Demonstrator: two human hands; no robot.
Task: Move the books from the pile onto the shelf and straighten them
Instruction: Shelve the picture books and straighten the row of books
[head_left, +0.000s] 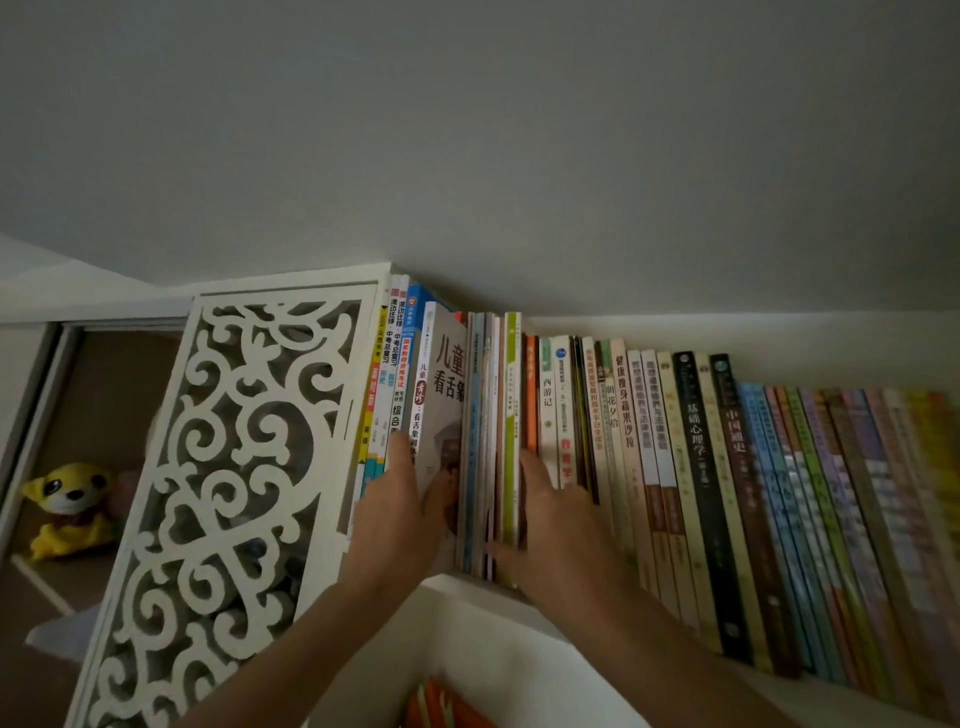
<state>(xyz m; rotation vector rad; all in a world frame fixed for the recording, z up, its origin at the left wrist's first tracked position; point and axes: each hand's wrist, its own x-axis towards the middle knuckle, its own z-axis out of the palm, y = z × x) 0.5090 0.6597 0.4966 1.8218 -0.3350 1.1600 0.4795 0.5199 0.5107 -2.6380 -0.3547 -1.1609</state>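
Orange covers (441, 706) peek up from below your wrists, likely the pile, while up on the shelf (467, 592) your left hand (400, 514) grips the grey book (444, 410) and your right hand (550, 525) lies with straight fingers against the thin books (491, 426). Square that leaning grey book upright and press the bundle left, snug to the carved panel (228, 483). Beyond, the packed row (727, 488) slants right, leaving no slack, and a yellow plush (67, 509) sits behind the panel.
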